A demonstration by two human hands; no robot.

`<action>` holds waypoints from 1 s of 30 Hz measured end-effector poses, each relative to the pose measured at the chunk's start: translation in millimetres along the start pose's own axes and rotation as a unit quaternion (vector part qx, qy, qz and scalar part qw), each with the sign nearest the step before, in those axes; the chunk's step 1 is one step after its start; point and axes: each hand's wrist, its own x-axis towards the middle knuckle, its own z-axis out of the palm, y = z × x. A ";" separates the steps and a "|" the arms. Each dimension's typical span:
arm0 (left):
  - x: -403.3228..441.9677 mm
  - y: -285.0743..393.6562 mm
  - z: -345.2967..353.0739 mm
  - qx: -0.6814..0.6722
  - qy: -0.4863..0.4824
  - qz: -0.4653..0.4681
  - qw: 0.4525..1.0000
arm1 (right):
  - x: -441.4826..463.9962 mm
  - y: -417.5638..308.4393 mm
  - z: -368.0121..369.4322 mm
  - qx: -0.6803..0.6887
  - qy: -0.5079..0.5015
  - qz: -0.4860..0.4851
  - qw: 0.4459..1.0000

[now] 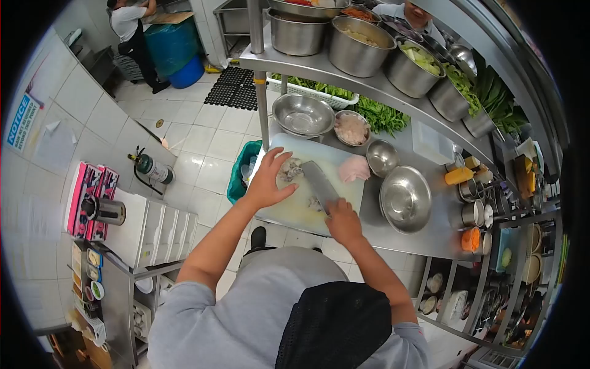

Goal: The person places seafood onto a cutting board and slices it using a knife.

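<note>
My right hand (343,220) is wrapped round the handle of a cleaver (319,182), whose broad blade lies over the white cutting board (279,212). My left hand (269,183) is spread beside a small heap of greyish chopped pieces (291,169), thumb and fingers apart and nothing gripped. What the pieces are I cannot make out. A few more grey bits (314,203) are on the board near the cleaver's handle end. At the board's right side sits a pale pink lump (354,168), perhaps raw meat.
Steel bowls (405,200) and a bowl of pale pink meat (352,128) stand around the board. A shelf (369,75) above carries several pots of vegetables. A green-lined bin (236,178) is left of the table. A person (130,37) stands at the far left; another is behind the shelf.
</note>
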 end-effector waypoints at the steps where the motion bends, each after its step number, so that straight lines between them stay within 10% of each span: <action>1: 1.9 1.9 -7.6 0.002 -0.001 -0.002 1.000 | 4.2 -0.9 -18.3 0.032 0.027 -0.024 0.999; 15: 94.8 93.9 -69.9 0.151 -0.200 0.097 0.963 | 34.3 -29.6 -234.6 0.100 0.119 -0.075 0.985; 21: 80.3 72.3 -149.3 0.081 -0.270 -0.016 0.959 | -0.7 86.8 -242.7 0.109 0.183 -0.043 0.976; 30: -25.6 -13.0 -346.8 0.233 0.063 -0.186 0.952 | -168.3 244.2 -198.0 0.170 0.256 0.237 0.922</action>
